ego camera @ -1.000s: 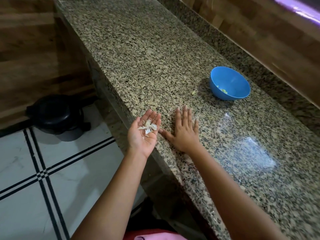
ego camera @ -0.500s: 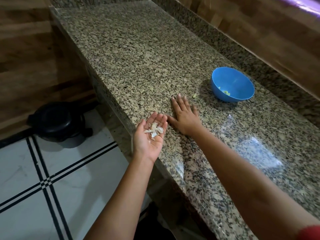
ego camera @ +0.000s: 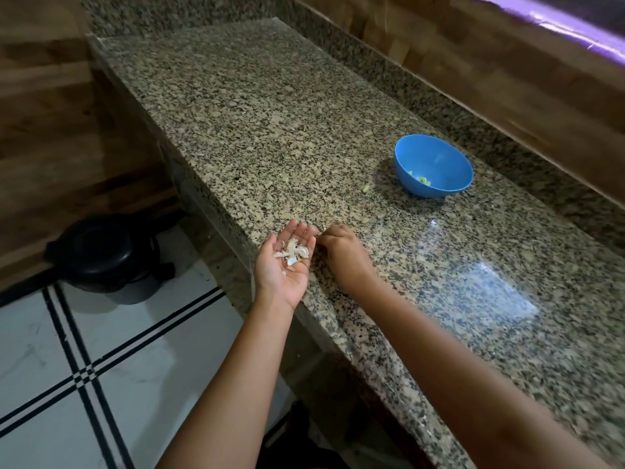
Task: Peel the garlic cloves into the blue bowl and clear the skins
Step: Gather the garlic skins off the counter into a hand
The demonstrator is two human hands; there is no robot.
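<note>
My left hand (ego camera: pixel 282 267) is held palm up against the counter's front edge, with a small heap of white garlic skins (ego camera: pixel 292 253) lying on its palm. My right hand (ego camera: pixel 341 253) rests on the granite counter (ego camera: pixel 270 130) right beside it, its fingers curled toward the left palm at the edge. Whether it pinches a skin is hidden. The blue bowl (ego camera: pixel 439 164) stands farther back on the right with peeled yellowish cloves (ego camera: pixel 422 180) in its bottom. One small garlic piece (ego camera: pixel 366 188) lies on the counter just left of the bowl.
A black round pot (ego camera: pixel 101 248) sits on the white tiled floor (ego camera: pixel 50 350) to the left of the counter. A wooden wall rises behind the counter's granite backsplash (ego camera: pixel 507 130).
My right hand slid back from the middle of the counter to the front edge and curled its fingers beside the left palm. The left hand stayed cupped with the skins.
</note>
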